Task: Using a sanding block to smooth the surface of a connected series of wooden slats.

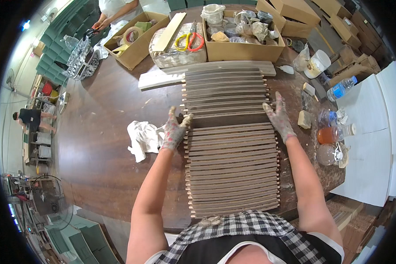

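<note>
Rows of narrow grey-brown wooden slats with light pegs at their ends lie across the table before me. Farther off, a second group of similar slats continues the stack. Between the two groups runs a wider dark flat band. My left hand, in a stained pale glove, is at the band's left end, fingers apart and thumb by the slat ends. At the right end my right hand, gloved alike, has its fingers stretched out and its thumb near the slats. Neither hand is closed around a slat.
A crumpled white cloth lies left of my left hand. Beyond the slats are a pale wooden board, scissors and a filled cardboard box. Bottles and a block stand right. Another person works across the table.
</note>
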A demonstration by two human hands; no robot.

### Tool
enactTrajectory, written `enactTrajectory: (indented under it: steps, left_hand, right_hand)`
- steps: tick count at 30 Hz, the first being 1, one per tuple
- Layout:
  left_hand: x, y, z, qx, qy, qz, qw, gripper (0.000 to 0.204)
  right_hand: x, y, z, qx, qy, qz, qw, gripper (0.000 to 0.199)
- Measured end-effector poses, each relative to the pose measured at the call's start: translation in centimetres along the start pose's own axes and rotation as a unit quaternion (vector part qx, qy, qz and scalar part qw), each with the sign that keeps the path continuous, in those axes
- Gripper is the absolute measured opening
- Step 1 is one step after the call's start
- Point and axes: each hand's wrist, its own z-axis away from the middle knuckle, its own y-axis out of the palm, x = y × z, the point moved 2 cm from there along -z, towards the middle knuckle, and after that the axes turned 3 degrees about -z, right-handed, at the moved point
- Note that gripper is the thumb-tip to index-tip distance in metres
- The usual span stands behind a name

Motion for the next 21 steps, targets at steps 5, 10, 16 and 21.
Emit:
enactTrajectory:
  steps: [5,10,16,21]
  left_hand:
    - [3.2,-0.2,4.6,0.071,0.159,0.122,0.977,0.081]
    - [4.0,2.5,4.6,0.041,0.089,0.213,0.972,0.066]
    - [2.1,1.8,2.9,-0.041,0.108,-0.008,0.993,0.068]
    - [3.7,0.3,7.0,0.042,0.158,0.125,0.979,0.074]
  right_hand:
    - [-2.1,-1.6,6.0,0.045,-0.063,0.011,0.997,0.084]
    - [-3.1,0.0,6.1,0.006,0.009,-0.105,0.994,0.085]
    - [-1.5,-0.6,4.5,-0.027,0.006,-0.021,0.999,0.079]
    - [-3.0,-1.6,8.8,0.05,-0.055,-0.098,0.992,0.079]
